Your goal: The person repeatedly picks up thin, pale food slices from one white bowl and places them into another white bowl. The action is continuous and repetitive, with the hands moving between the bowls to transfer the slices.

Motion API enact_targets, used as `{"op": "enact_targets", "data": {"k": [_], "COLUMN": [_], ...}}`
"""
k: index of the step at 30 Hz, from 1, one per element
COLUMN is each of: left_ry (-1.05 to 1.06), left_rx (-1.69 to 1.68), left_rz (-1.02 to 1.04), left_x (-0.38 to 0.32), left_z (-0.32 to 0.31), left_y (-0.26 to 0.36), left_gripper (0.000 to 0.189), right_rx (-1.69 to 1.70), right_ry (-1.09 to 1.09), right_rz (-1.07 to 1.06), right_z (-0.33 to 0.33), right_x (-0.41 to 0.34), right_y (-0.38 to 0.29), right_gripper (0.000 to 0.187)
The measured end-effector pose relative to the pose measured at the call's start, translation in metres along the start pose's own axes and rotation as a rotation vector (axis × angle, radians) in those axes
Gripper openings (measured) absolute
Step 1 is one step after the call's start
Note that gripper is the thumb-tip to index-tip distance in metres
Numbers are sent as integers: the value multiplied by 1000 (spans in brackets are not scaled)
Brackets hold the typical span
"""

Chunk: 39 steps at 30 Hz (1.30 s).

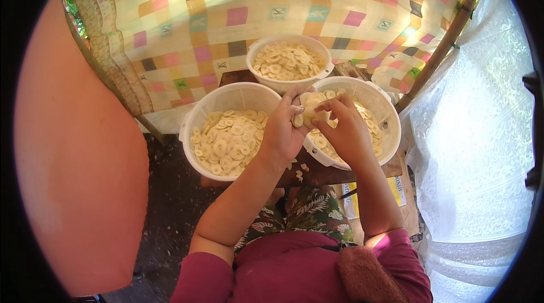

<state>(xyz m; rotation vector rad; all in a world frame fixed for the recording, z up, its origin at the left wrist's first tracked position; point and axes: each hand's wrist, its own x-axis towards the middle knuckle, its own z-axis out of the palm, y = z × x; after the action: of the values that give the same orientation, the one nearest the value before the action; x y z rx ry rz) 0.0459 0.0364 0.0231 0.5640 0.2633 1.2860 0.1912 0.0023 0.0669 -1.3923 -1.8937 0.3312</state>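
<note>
My left hand (285, 126) is raised over the gap between two white plastic baskets and holds a small stack of thin banana slices (313, 103). From the right, the thumb and fingertips of my right hand (349, 122) close on the edge of that stack. Beneath my right hand stands the right basket (389, 143), its perforated wall partly hidden by my hands and its bottom covered with slices. The left basket (238, 92) contains a heap of pale round slices (225, 143). A third white basket (289, 86), heaped with slices, stands behind them.
The baskets rest on a dark wooden table (335, 175), where a few slice scraps (301, 172) lie near the front edge. A patterned plastic sheet (263, 14) hangs behind. An orange sheet (80, 154) borders the left; a bamboo pole (442, 43) and white lace-patterned sheet (476, 145) border the right.
</note>
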Motion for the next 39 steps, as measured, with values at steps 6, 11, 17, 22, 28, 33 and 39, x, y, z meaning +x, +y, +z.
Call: {"op": "enact_targets", "data": {"k": [6,11,17,22,28,33,39], "left_ry": [94,117,169,185,131,101,19], "left_rx": [-31,-7,-10,-103,68,88,138], "left_rz": [77,109,75,-1,63,14,-89], "left_x": [-13,-17,-21,-21,-23,-25,-38], "left_z": [3,7,9,5,9,7,-4], "left_y": [-11,-12,-13,-13,-10,-12,-12], "left_gripper": [50,52,54,60,78,77,77], "right_rx": [75,101,140,435,401,209,18], "right_ry": [-66,-38,-32,-81,220,162,-37], "right_rz": [54,37,6,106,111,-29,-328], "right_z": [7,10,8,2,-23,-21,-9], "right_x": [-5,-10,-13,-13,0,-16,-25], "right_y": [-2,-4,0,16,45,32,8], "right_gripper": [23,22,15,12,23,34,25]}}
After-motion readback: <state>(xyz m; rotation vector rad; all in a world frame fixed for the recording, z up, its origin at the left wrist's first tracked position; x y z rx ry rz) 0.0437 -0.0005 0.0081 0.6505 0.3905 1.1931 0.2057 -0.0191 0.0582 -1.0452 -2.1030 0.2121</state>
